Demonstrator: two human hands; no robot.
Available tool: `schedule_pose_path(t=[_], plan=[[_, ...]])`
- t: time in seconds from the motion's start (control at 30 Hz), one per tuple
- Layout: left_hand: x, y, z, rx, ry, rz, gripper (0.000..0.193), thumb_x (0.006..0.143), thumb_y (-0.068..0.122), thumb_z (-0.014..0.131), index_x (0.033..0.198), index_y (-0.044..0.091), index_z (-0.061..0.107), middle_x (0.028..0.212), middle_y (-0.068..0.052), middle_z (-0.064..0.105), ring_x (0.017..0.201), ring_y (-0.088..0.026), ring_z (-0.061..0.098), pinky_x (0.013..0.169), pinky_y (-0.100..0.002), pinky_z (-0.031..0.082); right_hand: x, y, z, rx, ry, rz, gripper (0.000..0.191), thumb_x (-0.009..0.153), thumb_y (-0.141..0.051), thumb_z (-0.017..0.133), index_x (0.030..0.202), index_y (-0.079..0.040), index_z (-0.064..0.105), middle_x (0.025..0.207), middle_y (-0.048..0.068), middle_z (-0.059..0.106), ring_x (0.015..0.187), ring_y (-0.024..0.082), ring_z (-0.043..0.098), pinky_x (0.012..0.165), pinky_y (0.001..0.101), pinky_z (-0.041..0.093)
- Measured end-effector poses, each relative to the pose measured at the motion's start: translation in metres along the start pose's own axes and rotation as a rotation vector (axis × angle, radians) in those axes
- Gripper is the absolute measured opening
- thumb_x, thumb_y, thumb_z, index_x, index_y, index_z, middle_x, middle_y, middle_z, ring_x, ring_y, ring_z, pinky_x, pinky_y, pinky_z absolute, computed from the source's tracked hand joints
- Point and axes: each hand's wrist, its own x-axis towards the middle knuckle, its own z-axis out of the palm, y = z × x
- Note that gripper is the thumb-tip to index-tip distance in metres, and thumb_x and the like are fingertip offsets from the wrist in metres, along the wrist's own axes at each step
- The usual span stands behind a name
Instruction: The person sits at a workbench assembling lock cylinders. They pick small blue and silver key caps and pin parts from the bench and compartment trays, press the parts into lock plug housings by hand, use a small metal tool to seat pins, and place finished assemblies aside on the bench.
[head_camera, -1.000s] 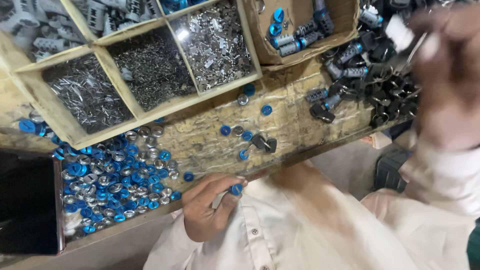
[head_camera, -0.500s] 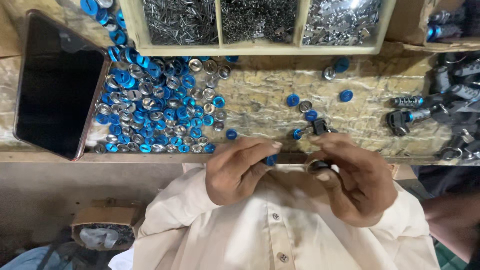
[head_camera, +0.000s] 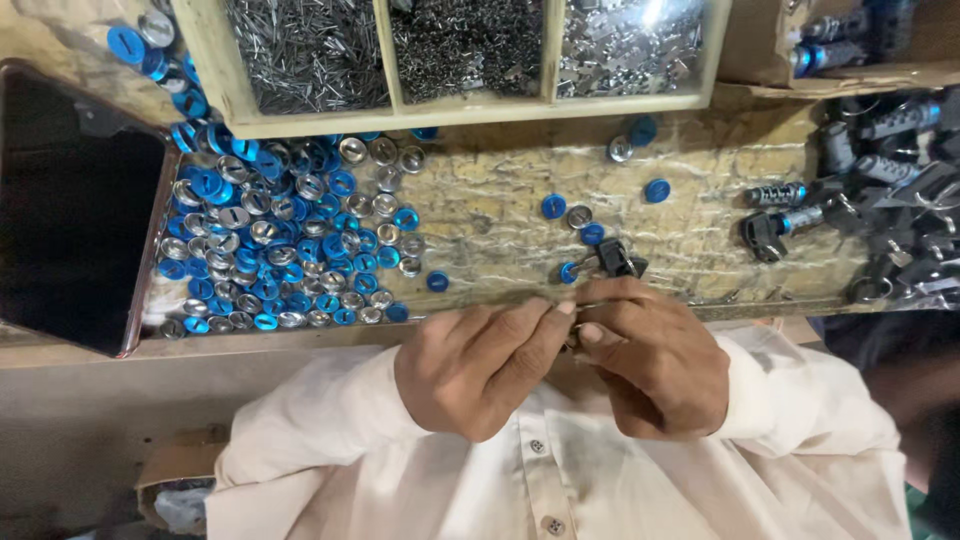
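From my head camera, my left hand (head_camera: 478, 368) and right hand (head_camera: 650, 360) had drawn closer than half a second before, and now met fingertip to fingertip just over the near edge of the workbench (head_camera: 700, 180). My left fingers (head_camera: 535, 330) were curled and pinched toward the right ones; between them sat a small part, mostly hidden, so I could not tell its kind or which hand truly gripped it. My right hand was closed around that same spot.

The view itself had shifted a little: the heap of blue and silver caps (head_camera: 270, 240) now lay to the left of my hands, and the dark tray (head_camera: 70, 220) stood at the far left edge.

Just beyond my right knuckles lay a small black piece (head_camera: 615, 258) with a blue cap (head_camera: 568, 272) touching it. A few loose caps were scattered past it. The wooden divider box of metal bits (head_camera: 460, 50) ran along the far side, and dark lock bodies (head_camera: 880, 190) crowded the right. The open stretch of bench lay between the cap heap and those lock bodies, straight ahead of my hands.
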Motion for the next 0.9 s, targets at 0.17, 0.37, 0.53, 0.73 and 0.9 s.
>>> schedule_pose_path(t=[0.17,0.37,0.53,0.73,0.9], plan=[[0.005,-0.001,0.008,-0.220,0.109,-0.149,0.046,0.080,-0.009,0.069,0.125,-0.013,0.062,0.117,-0.024,0.068,0.094,-0.033,0.073,0.079,-0.040,0.062,0.035,-0.010,-0.010,0.007,-0.002,0.002,0.050,0.078,0.010,0.066,0.123,0.003,0.045,0.103,0.023,0.062,0.102,0.044,0.068,0.093,0.0579,0.057],[-0.015,-0.001,0.017,-0.221,0.158,-0.350,0.047,0.078,-0.013,0.070,0.124,-0.005,0.065,0.117,-0.021,0.072,0.096,-0.032,0.075,0.077,-0.039,0.063,0.065,-0.009,-0.019,0.051,-0.049,0.045,0.039,0.082,0.003,0.075,0.112,0.005,0.049,0.085,0.016,0.055,0.081,0.037,0.063,0.092,0.0506,0.056],[-0.028,0.002,0.022,-0.238,0.230,-0.387,0.035,0.088,-0.004,0.078,0.117,-0.001,0.059,0.115,-0.021,0.072,0.097,-0.035,0.077,0.080,-0.040,0.063,0.054,-0.001,-0.009,0.085,-0.079,0.038,0.037,0.084,0.003,0.072,0.114,0.003,0.050,0.095,0.018,0.057,0.091,0.039,0.063,0.099,0.0505,0.054],[-0.033,0.010,0.021,-0.303,0.119,-0.347,0.045,0.091,0.005,0.080,0.126,-0.003,0.053,0.119,-0.024,0.071,0.102,-0.037,0.078,0.084,-0.039,0.065,0.046,-0.024,-0.016,0.058,-0.056,0.128,0.041,0.074,0.003,0.066,0.113,0.005,0.054,0.100,0.020,0.059,0.099,0.041,0.063,0.096,0.0521,0.052],[-0.034,0.010,0.019,-0.288,0.230,-0.463,0.062,0.092,0.012,0.082,0.137,-0.009,0.045,0.122,-0.027,0.070,0.094,-0.026,0.080,0.077,-0.029,0.067,-0.010,-0.047,-0.089,-0.265,0.555,0.359,0.036,0.081,0.000,0.068,0.115,0.002,0.059,0.100,0.018,0.063,0.095,0.038,0.064,0.089,0.0484,0.053]])
